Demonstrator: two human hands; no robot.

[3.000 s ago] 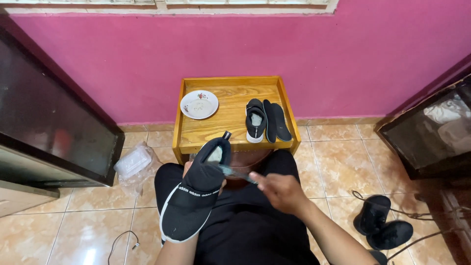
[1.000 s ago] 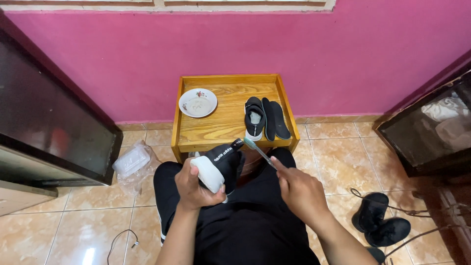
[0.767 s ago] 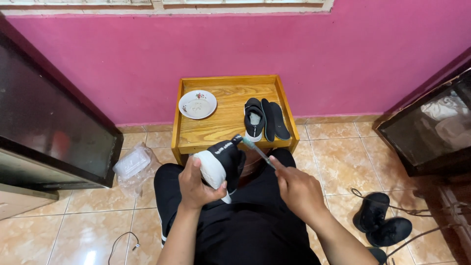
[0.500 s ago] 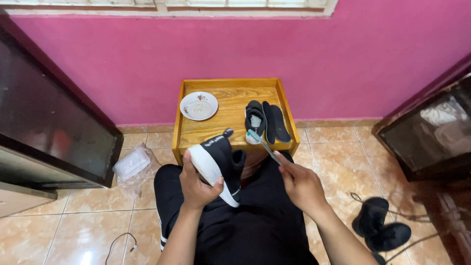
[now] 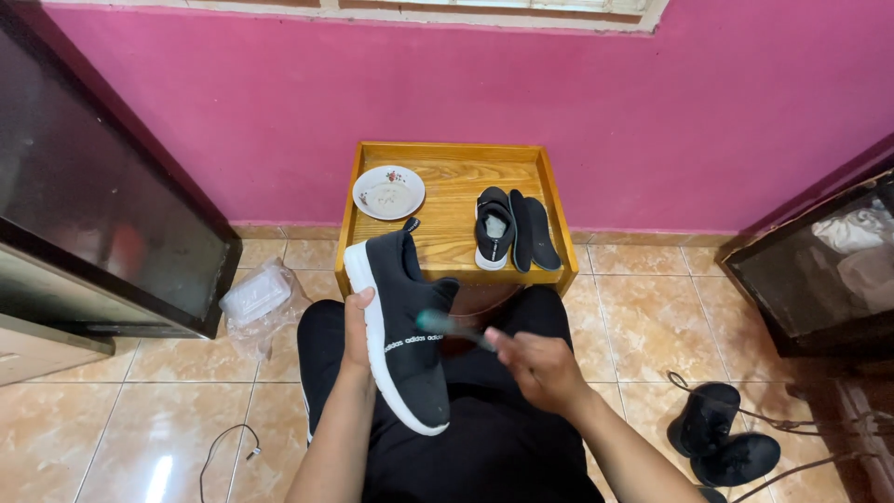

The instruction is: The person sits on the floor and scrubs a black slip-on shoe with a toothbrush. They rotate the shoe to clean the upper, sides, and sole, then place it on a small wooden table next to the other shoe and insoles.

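Note:
My left hand [image 5: 356,328] grips a black slip-on shoe with a white sole [image 5: 402,326] by its sole edge, side up, over my lap. My right hand [image 5: 538,371] holds a toothbrush [image 5: 449,326], blurred, with its greenish head against the shoe's upper. Ahead on the wooden tray table [image 5: 447,177] lie a second black shoe [image 5: 494,228] and two black insoles [image 5: 534,231] side by side.
A small white plate [image 5: 388,192] sits at the tray's left. A clear plastic bag [image 5: 253,300] lies on the tiled floor to the left, a cable [image 5: 228,447] beside it. Black boots with laces [image 5: 722,440] stand at right. Dark cabinets flank both sides.
The shoe has turned from sole facing me to its side facing up and stretched out over my lap. My right hand dropped lower, bringing the brush onto the upper.

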